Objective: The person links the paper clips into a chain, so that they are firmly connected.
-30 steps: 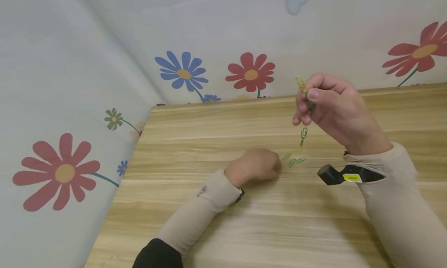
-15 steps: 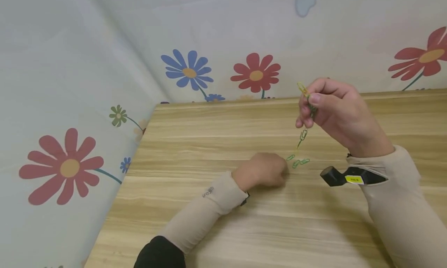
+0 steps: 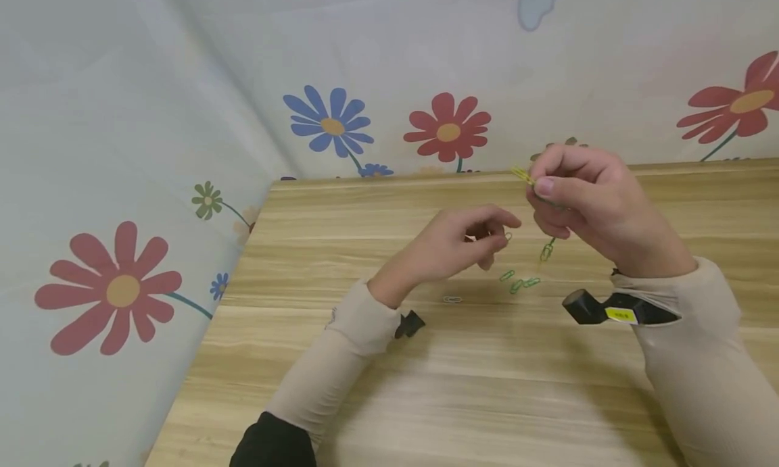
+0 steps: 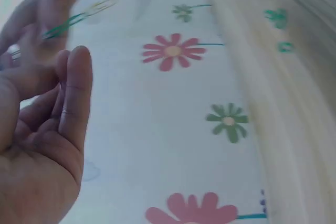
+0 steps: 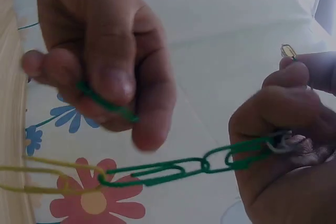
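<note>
In the head view my left hand (image 3: 465, 240) is raised over the table, its thumb and fingers pinching a paper clip (image 3: 508, 236). The right wrist view shows this paper clip (image 5: 107, 103) as green. My right hand (image 3: 587, 207) holds a chain of linked paper clips, with a yellow end (image 3: 522, 176) sticking out past the thumb and a green part (image 3: 547, 251) hanging below. Close up, yellow clips (image 5: 50, 174) and green clips (image 5: 152, 171) of the chain run across below the left fingers. The curled right fingers hide part of the chain.
Several loose green paper clips (image 3: 517, 284) lie on the wooden table (image 3: 292, 264) beneath the hands. A small whitish oblong piece (image 3: 452, 299) lies left of them. A flower-patterned sheet (image 3: 377, 61) stands behind the table and on its left.
My left hand has risen from the table beside the loose clips, now with a paper clip, close to the right hand. The small whitish piece has come into sight. The right hand keeps the chain.
</note>
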`<state>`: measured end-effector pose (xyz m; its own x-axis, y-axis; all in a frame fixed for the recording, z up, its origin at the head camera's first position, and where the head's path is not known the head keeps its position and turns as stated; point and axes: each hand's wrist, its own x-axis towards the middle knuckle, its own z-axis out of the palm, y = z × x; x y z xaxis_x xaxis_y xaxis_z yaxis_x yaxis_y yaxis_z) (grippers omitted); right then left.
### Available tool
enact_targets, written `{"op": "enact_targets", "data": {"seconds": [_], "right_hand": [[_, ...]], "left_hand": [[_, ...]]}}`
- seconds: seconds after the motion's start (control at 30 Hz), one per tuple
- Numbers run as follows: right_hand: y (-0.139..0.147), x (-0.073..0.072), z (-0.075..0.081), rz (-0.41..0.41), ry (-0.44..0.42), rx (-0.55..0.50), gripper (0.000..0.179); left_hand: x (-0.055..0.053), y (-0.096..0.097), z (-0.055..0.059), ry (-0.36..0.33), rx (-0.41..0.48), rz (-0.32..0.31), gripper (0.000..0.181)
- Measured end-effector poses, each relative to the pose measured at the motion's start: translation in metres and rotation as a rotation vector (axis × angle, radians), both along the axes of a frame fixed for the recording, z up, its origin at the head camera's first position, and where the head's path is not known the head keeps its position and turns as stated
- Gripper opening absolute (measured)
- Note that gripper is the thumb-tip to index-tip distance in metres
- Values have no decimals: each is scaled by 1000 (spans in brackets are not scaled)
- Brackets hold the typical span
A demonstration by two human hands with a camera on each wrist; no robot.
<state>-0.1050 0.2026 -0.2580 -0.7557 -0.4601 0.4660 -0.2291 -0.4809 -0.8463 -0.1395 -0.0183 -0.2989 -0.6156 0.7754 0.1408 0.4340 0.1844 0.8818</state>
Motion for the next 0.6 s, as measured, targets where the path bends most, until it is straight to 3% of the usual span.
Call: {"op": "enact_targets", "data": {"seconds": [0.13, 0.23, 0.43, 0.6], "right_hand": [[-2, 2, 1, -21, 11, 74, 22], [-4, 5, 2, -60, 27, 127, 21], [-9, 11, 6, -195, 46, 286, 12], [-11, 12, 7, -238, 92, 317, 11]], "left_hand": [[7, -7, 15, -116, 240, 36, 24], [12, -12, 25, -130, 362, 64, 25], [21, -19, 39, -78, 437, 111, 28], [24, -21, 44, -51, 500, 112, 28]]}}
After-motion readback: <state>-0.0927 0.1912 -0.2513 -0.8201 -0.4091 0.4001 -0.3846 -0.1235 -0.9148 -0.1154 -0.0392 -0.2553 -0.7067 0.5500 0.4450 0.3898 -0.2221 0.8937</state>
